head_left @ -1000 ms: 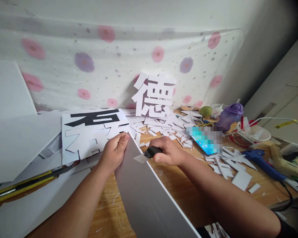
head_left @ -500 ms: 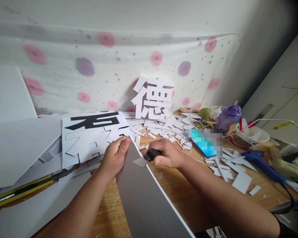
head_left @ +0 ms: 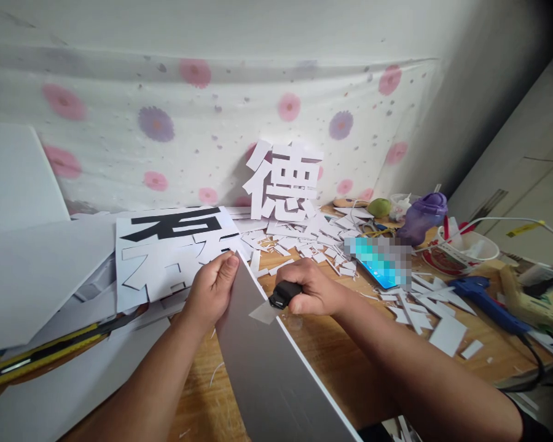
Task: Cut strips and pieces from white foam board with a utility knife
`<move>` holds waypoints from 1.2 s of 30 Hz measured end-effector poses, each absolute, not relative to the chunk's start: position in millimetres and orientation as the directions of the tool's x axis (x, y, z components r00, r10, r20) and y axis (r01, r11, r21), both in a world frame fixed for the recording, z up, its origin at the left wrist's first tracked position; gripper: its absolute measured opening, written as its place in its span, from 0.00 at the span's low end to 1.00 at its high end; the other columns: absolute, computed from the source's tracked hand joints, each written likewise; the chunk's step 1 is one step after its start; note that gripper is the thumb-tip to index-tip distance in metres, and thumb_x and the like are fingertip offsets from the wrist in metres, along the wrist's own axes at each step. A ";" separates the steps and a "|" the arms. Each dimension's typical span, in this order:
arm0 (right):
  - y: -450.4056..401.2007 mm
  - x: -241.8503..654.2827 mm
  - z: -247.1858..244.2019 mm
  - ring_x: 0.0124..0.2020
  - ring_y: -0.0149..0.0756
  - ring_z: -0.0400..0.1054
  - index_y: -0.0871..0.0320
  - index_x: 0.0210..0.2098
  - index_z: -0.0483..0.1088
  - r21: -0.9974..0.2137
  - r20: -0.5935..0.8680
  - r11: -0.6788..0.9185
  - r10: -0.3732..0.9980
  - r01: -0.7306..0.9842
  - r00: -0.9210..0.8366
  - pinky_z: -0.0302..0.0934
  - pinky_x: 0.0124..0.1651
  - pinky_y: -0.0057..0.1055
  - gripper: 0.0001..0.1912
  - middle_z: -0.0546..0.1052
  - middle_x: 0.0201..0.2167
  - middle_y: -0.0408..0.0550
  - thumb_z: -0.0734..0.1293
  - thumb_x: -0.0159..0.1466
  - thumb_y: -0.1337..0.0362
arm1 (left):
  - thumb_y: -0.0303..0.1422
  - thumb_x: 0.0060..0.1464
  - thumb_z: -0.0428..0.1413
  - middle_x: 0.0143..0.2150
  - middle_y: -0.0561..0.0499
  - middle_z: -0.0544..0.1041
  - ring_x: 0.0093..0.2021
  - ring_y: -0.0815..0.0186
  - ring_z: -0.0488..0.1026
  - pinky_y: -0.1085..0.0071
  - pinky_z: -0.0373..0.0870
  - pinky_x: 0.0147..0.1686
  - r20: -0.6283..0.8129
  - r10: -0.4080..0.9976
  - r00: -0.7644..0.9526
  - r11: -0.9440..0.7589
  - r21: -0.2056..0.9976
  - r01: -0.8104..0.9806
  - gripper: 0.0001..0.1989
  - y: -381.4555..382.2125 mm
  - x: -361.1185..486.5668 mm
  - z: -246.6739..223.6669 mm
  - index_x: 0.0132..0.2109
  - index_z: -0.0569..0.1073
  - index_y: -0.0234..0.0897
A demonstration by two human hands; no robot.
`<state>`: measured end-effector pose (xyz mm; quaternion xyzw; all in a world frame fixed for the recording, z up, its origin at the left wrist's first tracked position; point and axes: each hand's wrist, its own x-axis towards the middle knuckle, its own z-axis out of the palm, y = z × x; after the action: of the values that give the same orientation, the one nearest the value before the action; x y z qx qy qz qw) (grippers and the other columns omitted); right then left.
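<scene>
My left hand (head_left: 214,288) grips the far end of a long white foam board (head_left: 270,362), thumb on its upper face. The board tilts over the table, its near end running out of view at the bottom. In my right hand (head_left: 311,288), fingers wrap around the black handle of a utility knife (head_left: 286,294). Its broad pale blade lies across the board's right edge, over the grey-shaded face; whether it bites into the edge I cannot tell. Beyond my left hand lies a sheet with black characters (head_left: 175,224) and cut outlines.
A cut white character (head_left: 286,184) leans against the flowered curtain (head_left: 230,123). White offcuts (head_left: 447,334) litter the wooden table (head_left: 350,350). At right are a phone (head_left: 380,261), blue glue gun (head_left: 488,304), purple bottle (head_left: 424,215) and tub (head_left: 479,248). A yellow-black cutter (head_left: 50,353) lies left.
My right hand has slid the knife a little way along the board's right edge, toward me. My left hand keeps its hold on the far end.
</scene>
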<state>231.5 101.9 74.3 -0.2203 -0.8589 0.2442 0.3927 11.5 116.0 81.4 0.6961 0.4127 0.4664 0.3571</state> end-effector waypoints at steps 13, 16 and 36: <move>110.7 227.1 67.1 0.20 0.27 0.55 0.59 0.25 0.65 -0.614 0.570 0.772 0.577 0.164 -0.585 0.48 0.24 0.26 0.32 0.62 0.19 0.38 0.58 0.62 0.34 | 0.56 0.59 0.47 0.25 0.56 0.62 0.27 0.68 0.59 0.72 0.58 0.28 0.393 0.888 0.238 -0.444 0.869 0.219 0.26 112.7 12.2 84.5 0.28 0.63 0.38; 113.0 227.5 65.0 0.20 0.27 0.56 0.58 0.25 0.65 -0.607 0.565 0.773 0.582 0.183 -0.585 0.49 0.24 0.26 0.33 0.63 0.19 0.39 0.56 0.62 0.34 | 0.56 0.59 0.46 0.25 0.55 0.62 0.28 0.66 0.60 0.71 0.58 0.29 0.389 0.889 0.240 -0.442 0.866 0.234 0.25 113.1 12.3 84.4 0.28 0.62 0.39; 112.7 229.1 73.0 0.20 0.29 0.57 0.56 0.23 0.60 -0.529 0.534 0.779 0.614 0.337 -0.581 0.51 0.25 0.27 0.36 0.63 0.18 0.40 0.48 0.60 0.29 | 0.58 0.58 0.45 0.24 0.56 0.62 0.26 0.66 0.59 0.71 0.57 0.27 0.381 0.892 0.243 -0.443 0.844 0.303 0.27 107.8 15.1 87.5 0.26 0.61 0.39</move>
<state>229.1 112.7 73.0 -0.2735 -0.8689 0.1890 0.3667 15.1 107.8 87.5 0.7183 0.4159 0.4533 0.3250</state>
